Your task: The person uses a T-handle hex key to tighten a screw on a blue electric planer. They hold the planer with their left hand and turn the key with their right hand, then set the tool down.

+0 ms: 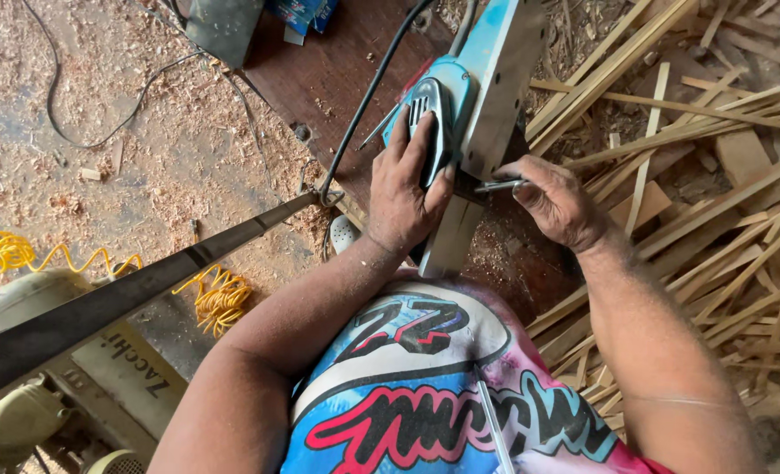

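A blue and grey electric hand planer lies on its side on a dark wooden board. My left hand is clamped over the planer's rear grip, holding it down. My right hand grips a thin metal tool, its tip set against the planer's side near the base. The planer's black cable runs up and away from my left hand.
A heap of thin wood offcuts lies to the right. Sawdust covers the floor at left. A long dark metal bar slants across the lower left, above a yellow coiled hose and a machine.
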